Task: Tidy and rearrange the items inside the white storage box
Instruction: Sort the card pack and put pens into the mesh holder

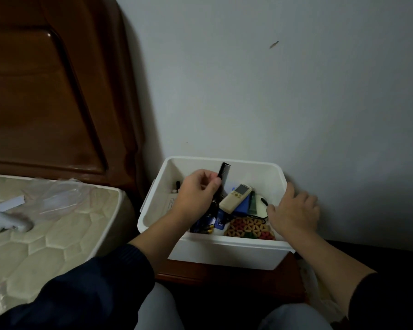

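- Nightstand (224, 275) carries the white storage box (227, 252), pushed against the wall.
- Right hand (293, 210) rests spread over the box's right rim.
- Left hand (196, 194), inside the box, pinches a black comb (223, 173) upright.
- Remote (235, 197) lies mid-box on blue items.

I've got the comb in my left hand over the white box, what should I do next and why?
Probably stand the comb against the back wall of the white box. The left hand holds it upright there already, that wall looks bare, and the remote and other things crowd the middle. The right hand rests at the box's right rim.
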`<state>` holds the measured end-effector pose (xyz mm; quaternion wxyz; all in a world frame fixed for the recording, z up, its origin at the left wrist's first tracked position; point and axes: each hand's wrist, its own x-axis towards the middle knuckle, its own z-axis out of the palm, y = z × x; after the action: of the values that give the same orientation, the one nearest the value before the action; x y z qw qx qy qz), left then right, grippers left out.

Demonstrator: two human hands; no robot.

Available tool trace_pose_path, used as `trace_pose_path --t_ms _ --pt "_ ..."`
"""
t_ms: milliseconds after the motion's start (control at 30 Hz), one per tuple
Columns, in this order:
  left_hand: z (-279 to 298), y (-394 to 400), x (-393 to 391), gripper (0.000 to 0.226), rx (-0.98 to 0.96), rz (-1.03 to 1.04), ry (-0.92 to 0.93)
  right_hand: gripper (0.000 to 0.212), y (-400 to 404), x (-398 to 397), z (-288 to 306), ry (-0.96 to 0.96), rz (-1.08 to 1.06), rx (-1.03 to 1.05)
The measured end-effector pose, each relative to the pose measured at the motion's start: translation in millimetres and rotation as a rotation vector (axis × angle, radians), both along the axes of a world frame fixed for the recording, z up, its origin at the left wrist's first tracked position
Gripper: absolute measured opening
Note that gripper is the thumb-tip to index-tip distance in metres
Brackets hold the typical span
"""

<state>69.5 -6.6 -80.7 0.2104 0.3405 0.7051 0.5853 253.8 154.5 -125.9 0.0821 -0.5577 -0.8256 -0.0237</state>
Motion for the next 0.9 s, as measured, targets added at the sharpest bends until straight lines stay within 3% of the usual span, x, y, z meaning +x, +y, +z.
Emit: trace_pose_path --t_ms 100,133,233,300,500,600,700,833,900 --pt "17 -7 2 0.006 0.057 0.031 -0.155 0.055 -7 -2 10 0.227 0.234 0.202" --pt "21 -9 4 0.006 0.079 0.039 -0.216 0.05 -13 -4 15 0.359 0.373 0.164" --pt "35 -18 17 0.011 0.164 0.065 -0.391 0.052 -48 -11 43 0.674 0.694 -0.458" --pt "43 -26 28 0.013 0.203 0.061 -0.46 0.047 -75 -19 55 0.712 0.767 -0.641" --pt "63 -62 53 0.013 0.235 0.013 -0.372 0.007 -107 -18 82 0.866 0.697 -0.54" --pt "67 -78 53 0.022 0.121 0.047 -0.263 0.017 -100 -8 92 0.892 0.61 -0.507" --pt "64 -88 51 0.027 0.041 0.073 -0.261 0.022 -81 -1 96 1.003 0.45 -0.601" --pt "48 -91 54 0.02 -0.055 0.009 -0.195 0.019 -65 5 95 1.088 0.408 -0.599" --pt "37 -87 53 0.012 -0.157 -0.038 -0.058 0.016 -62 5 92 1.138 0.38 -0.576"
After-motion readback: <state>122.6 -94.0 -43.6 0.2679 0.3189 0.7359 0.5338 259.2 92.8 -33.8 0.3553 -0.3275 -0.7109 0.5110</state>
